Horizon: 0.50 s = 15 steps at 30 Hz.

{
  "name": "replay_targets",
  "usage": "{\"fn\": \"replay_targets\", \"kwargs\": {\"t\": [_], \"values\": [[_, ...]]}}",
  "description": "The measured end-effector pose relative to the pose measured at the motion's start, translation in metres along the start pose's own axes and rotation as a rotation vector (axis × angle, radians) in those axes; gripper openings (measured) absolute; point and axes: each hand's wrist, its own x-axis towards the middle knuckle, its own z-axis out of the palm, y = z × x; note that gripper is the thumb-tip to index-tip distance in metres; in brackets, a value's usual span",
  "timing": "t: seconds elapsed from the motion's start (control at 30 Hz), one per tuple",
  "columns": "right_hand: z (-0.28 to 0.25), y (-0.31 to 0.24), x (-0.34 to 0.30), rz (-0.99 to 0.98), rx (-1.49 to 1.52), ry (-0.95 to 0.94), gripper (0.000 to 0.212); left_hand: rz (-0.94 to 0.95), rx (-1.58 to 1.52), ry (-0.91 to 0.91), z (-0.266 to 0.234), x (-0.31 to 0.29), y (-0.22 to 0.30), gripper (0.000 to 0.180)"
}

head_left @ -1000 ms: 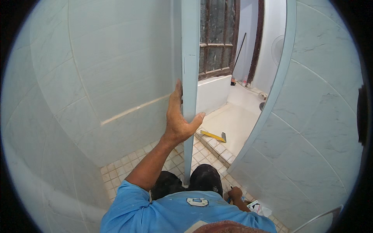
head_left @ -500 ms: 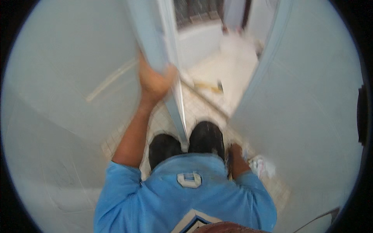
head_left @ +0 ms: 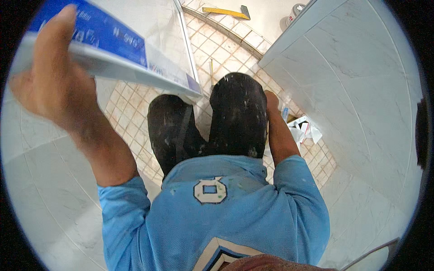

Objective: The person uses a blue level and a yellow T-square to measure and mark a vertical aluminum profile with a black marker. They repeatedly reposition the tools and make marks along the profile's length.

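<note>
My left hand [head_left: 63,77] grips the edge of a white door [head_left: 162,49] at the upper left. The thumb lies over a blue and white printed covering [head_left: 117,36] on that edge, and the fingers wrap behind it. The door's lower corner reaches down close to my left knee. My right hand [head_left: 272,100] is low beside my right knee, near a clear bottle with a blue band [head_left: 285,110]. The knee and the hand's angle hide most of its fingers, so whether it holds anything cannot be seen.
Marbled tile walls [head_left: 361,81] close in on the right. White wrappers [head_left: 305,131] lie on the small-tiled floor [head_left: 203,38]. Beyond a raised sill [head_left: 226,31] lie a yellow tool with a dark end [head_left: 226,12] and a pale container [head_left: 293,17].
The door edge has swung left and toward me, with my left hand still on it. My view has tipped down, and more of my legs and the tiled floor shows.
</note>
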Motion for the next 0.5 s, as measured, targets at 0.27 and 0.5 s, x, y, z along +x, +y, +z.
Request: {"fn": "replay_targets", "kwargs": {"t": [0.27,0.5], "values": [[-0.073,-0.159,0.174,-0.370,0.501,0.022,0.050,-0.110,-0.089,0.185,-0.034,-0.048,-0.013,0.028],[-0.083,-0.323,0.301,-0.191,1.595,-0.223,0.042,-0.080,0.003,0.193,-0.060,-0.047,0.010,0.025]]}}
